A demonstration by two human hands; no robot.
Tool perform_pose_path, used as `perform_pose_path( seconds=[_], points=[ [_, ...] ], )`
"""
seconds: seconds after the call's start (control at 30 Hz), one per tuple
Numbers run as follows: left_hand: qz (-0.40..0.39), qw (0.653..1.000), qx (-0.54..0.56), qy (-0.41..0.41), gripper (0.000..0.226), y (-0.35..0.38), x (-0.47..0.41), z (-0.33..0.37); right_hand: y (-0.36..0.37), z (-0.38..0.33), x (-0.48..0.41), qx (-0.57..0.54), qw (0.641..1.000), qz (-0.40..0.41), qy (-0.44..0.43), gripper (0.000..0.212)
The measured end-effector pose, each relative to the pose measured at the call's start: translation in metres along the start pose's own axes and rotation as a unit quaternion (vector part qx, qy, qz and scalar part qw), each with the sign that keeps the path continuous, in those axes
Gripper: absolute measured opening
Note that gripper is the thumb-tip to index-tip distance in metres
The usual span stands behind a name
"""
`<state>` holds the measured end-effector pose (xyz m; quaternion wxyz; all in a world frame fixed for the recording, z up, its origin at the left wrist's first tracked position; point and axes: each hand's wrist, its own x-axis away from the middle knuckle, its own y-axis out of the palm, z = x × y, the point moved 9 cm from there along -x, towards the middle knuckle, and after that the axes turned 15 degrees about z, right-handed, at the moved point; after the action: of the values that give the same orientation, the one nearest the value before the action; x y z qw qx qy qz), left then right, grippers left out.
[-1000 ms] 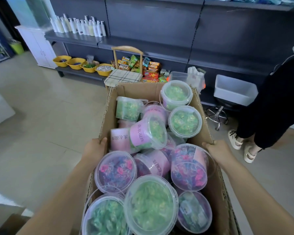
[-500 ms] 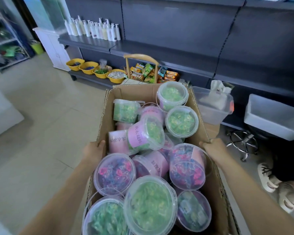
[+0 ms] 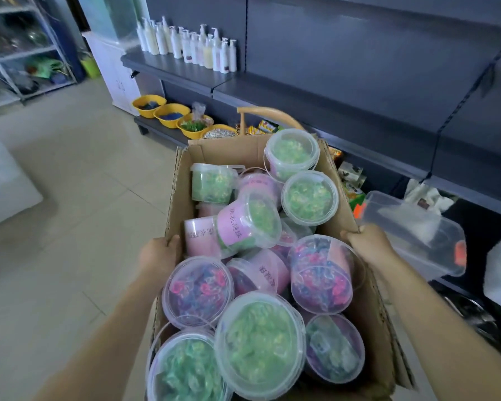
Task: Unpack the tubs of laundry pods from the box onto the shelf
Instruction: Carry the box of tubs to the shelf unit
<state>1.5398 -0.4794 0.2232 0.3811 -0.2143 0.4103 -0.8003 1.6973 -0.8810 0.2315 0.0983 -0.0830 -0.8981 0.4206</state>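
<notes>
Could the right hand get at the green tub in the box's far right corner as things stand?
Probably not yet: the right hand grips the right wall of the box, as the left hand does the left wall. The tub itself sits on top, lid up, nothing over it.

Single head view here, looking forward and steeply down along both forearms, with the left hand (image 3: 159, 256) and right hand (image 3: 370, 244) close in at mid-frame on the cardboard box (image 3: 229, 151) that fills the lower centre. It's a wide lens, so the dark shelf (image 3: 301, 94) bows across the upper right and the tiled floor (image 3: 70, 227) spreads left. The far right edge seems smeared and hard to read.
</notes>
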Motion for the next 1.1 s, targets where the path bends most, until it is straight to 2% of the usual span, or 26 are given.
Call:
perform_pose_path(
  seconds=[0.33,0.63,0.9,1.1],
  points=[
    [0.022,0.998,0.006,-0.063,0.044,0.057,-0.166,0.077,0.070,-0.121,-0.193,0.017,0.999,-0.026,-0.043,0.026],
    [0.076,0.988,0.014,-0.131,0.043,0.108,-0.261,0.117,0.153,-0.203,-0.347,0.039,0.991,-0.084,-0.102,0.024],
    [0.124,0.955,0.023,-0.270,0.042,0.182,-0.316,0.136,0.263,-0.266,-0.481,0.096,0.967,-0.161,-0.170,0.030],
    [0.136,0.933,0.019,-0.334,0.042,0.226,-0.346,0.141,0.334,-0.296,-0.542,0.107,0.952,-0.219,-0.186,0.026]
  ],
)
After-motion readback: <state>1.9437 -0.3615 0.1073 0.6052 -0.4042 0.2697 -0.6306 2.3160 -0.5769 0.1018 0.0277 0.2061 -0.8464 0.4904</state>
